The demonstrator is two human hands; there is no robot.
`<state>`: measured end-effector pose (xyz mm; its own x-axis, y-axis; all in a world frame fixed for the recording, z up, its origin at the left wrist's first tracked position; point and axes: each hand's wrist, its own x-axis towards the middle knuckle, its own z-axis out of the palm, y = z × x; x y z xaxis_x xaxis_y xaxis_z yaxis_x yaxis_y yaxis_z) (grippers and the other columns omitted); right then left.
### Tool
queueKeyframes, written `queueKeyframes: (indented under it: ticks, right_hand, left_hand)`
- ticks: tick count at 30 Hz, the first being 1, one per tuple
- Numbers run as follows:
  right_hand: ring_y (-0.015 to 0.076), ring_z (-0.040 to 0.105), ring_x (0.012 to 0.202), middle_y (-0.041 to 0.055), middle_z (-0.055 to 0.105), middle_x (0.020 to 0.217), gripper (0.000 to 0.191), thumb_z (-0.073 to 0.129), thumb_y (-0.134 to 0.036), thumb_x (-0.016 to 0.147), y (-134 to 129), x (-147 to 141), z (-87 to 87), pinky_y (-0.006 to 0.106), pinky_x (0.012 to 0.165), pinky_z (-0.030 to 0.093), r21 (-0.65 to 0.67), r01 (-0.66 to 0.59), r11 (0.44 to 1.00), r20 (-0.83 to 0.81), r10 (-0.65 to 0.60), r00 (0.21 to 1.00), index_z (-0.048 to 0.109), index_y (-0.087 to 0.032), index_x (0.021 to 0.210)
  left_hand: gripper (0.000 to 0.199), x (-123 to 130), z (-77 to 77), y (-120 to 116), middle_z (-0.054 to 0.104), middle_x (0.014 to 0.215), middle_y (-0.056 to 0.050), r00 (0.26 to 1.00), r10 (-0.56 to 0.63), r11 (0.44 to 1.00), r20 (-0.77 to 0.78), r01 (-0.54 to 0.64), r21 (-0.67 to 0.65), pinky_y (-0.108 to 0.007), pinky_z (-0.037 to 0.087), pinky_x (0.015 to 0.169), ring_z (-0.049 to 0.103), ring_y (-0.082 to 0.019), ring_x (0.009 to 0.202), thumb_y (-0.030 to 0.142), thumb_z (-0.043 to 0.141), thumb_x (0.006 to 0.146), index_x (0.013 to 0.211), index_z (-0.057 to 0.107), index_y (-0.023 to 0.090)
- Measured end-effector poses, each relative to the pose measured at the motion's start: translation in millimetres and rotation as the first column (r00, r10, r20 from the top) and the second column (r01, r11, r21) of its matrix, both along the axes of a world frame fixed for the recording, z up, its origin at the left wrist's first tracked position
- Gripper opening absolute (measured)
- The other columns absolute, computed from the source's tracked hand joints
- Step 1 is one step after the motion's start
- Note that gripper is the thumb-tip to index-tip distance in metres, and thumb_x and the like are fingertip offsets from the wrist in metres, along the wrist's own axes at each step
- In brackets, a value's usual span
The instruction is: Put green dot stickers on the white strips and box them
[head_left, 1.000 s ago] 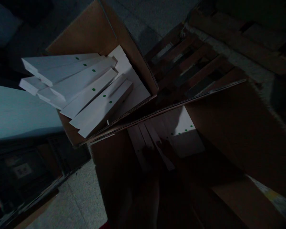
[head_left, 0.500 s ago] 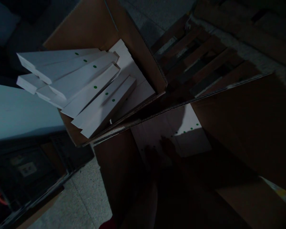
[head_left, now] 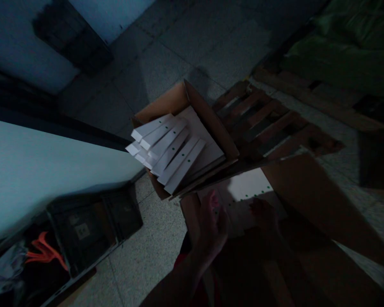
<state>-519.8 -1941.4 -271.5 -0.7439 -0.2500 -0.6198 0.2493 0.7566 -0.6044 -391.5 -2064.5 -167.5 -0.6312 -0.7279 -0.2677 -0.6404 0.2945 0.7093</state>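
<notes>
My left hand (head_left: 213, 219) is raised over the left side of the near cardboard box (head_left: 307, 192), its fingers loosely curled and apart with nothing between them. Inside that box lies a row of white boxes (head_left: 248, 183) with green dots. My right hand (head_left: 264, 213) is low in the near box, resting at the row; it is dark, and its fingers are hard to make out. Beyond, to the left, a second cardboard box (head_left: 220, 123) holds more white boxes (head_left: 176, 149), several lying loosely slanted on a flat layer.
A wooden pallet (head_left: 269, 115) lies behind the boxes. At the lower left are dark crates (head_left: 89, 226), one with an orange item (head_left: 45, 251). A pale surface (head_left: 51, 170) spans the left. Green wrapped goods (head_left: 339, 59) stand at the upper right.
The view has drawn back, showing more floor. My left hand has lifted from the row of white boxes, while my right hand has moved right along it.
</notes>
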Motion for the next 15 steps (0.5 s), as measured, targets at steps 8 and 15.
queueKeyframes:
  ticks: [8,15]
  right_hand:
    - [0.0169,0.066,0.062,0.0055,0.068,0.077,0.039,0.041,-0.049,0.086,-190.7,44.4,120.5,0.026,0.054,0.052,-0.508,0.104,0.855,0.260,0.037,0.965,0.059,-0.017,0.096]
    - [0.0286,0.066,0.097,0.0236,0.064,0.110,0.059,0.047,-0.052,0.085,-377.0,21.9,110.8,0.032,0.071,0.054,-0.257,0.048,0.965,0.226,0.012,0.974,0.054,-0.004,0.117]
  left_hand:
    - [0.061,-26.5,115.9,-258.0,0.049,0.126,-0.019,0.944,0.163,0.645,0.288,0.119,-0.755,-0.045,0.035,0.100,0.043,-0.032,0.120,0.052,0.045,0.087,0.132,0.039,0.013]
    - [0.082,-104.9,93.1,-368.8,0.058,0.120,-0.023,0.634,-0.049,0.725,0.772,0.554,-0.409,-0.047,0.037,0.097,0.051,-0.039,0.115,0.071,0.059,0.068,0.122,0.054,0.009]
